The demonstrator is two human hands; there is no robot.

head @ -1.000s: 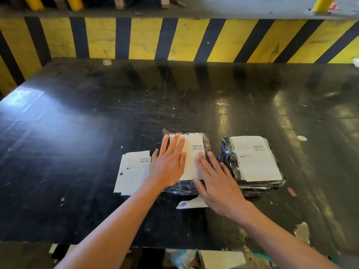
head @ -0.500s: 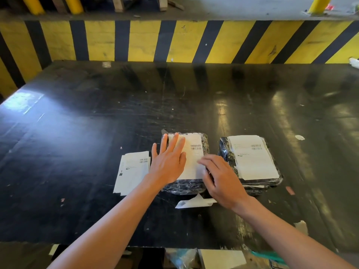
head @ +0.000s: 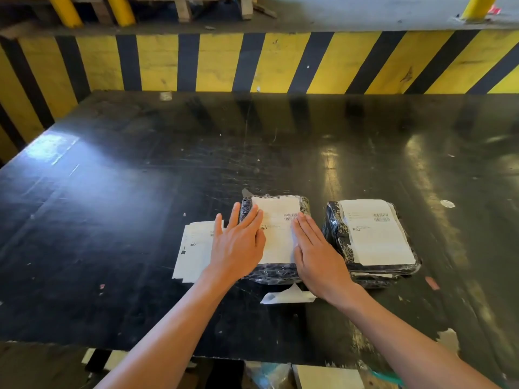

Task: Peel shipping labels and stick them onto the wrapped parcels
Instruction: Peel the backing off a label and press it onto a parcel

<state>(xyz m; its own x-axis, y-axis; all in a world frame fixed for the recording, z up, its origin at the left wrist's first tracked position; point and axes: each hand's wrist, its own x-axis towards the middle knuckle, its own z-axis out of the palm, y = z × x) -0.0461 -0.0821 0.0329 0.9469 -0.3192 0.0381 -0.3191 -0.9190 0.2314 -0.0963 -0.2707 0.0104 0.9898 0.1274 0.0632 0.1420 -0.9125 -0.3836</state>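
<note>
Left hand (head: 237, 245): my fingers straight, flat on the left side of the white paper shipping label (head: 276, 230).
Right hand (head: 316, 255): flat too, pressing its right side.
Under my palms: black plastic-wrapped parcel (head: 273, 272), label stuck on.
Right of my fingers: second wrapped parcel (head: 337, 237), already labelled.
Left of my fingers: stack of unpeeled labels (head: 195, 248), work left.
Near my right wrist: peeled white backing paper (head: 286, 296).

Large black, scratched, glossy work table (head: 140, 220) with pale light patches reflected at left and right. Behind it, a low wall painted in yellow and black diagonal hazard stripes (head: 280, 63). Above the wall, a grey concrete floor (head: 365, 12), 3 yellow posts (head: 67, 9) and pale wooden pallet legs (head: 182, 9). Chipped paint marks the table's near right edge.
</note>
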